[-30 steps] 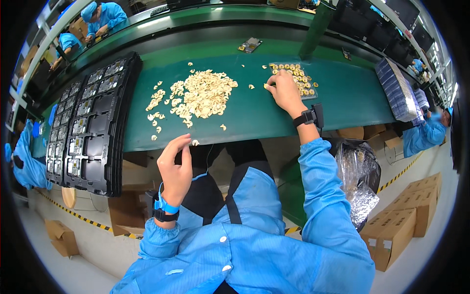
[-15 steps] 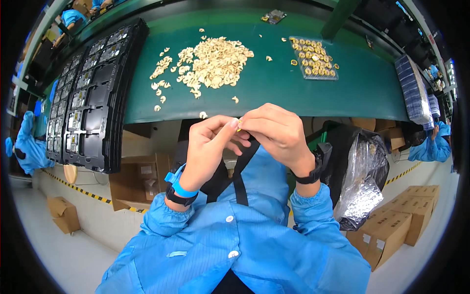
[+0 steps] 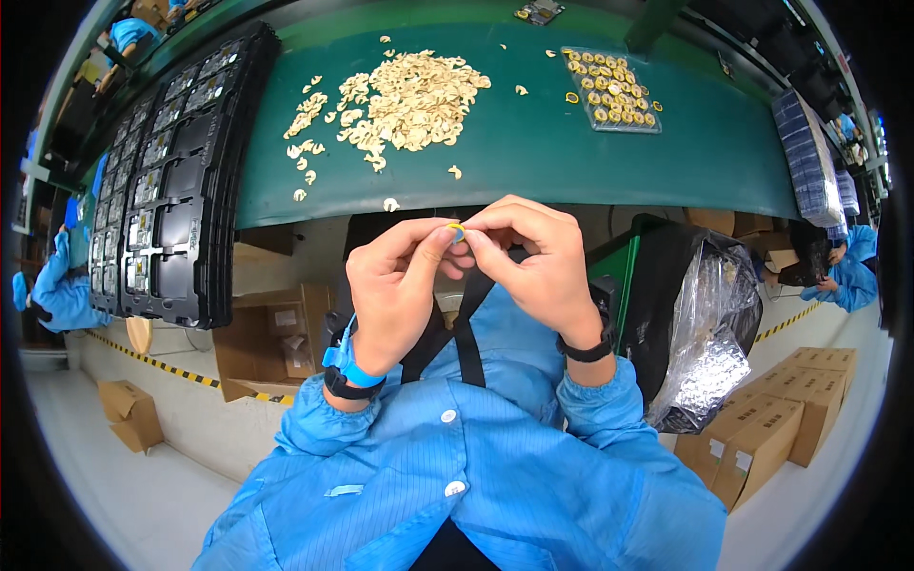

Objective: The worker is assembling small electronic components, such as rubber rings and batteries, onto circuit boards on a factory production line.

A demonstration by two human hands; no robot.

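Observation:
Just off the near edge of the green bench, my left hand (image 3: 388,290) and my right hand (image 3: 545,265) meet fingertip to fingertip. Both are closed in a pinch on a small yellow ring (image 3: 457,229), mostly covered by the fingers. Ahead of them on the bench lies a loose pile of pale, crescent-shaped pieces (image 3: 419,100), with several strays around it. One pale piece (image 3: 390,205) rests at the bench edge near my left hand. To the right sits a clear tray (image 3: 624,129) holding rows of round yellow-rimmed parts, with loose yellow rings beside it.
Stacked black trays (image 3: 205,228) with electronic units stand at the left. A circuit module (image 3: 540,11) lies at the back. Plastic-wrapped stacks (image 3: 807,162) are at the right end, a black bag (image 3: 666,314) and cartons (image 3: 762,438) below. Other people in blue work at both sides.
My fingers have turned the yellow ring so more of its curve shows. My right hand has rotated, its thumb now plainly visible. The bench sits slightly higher in the picture.

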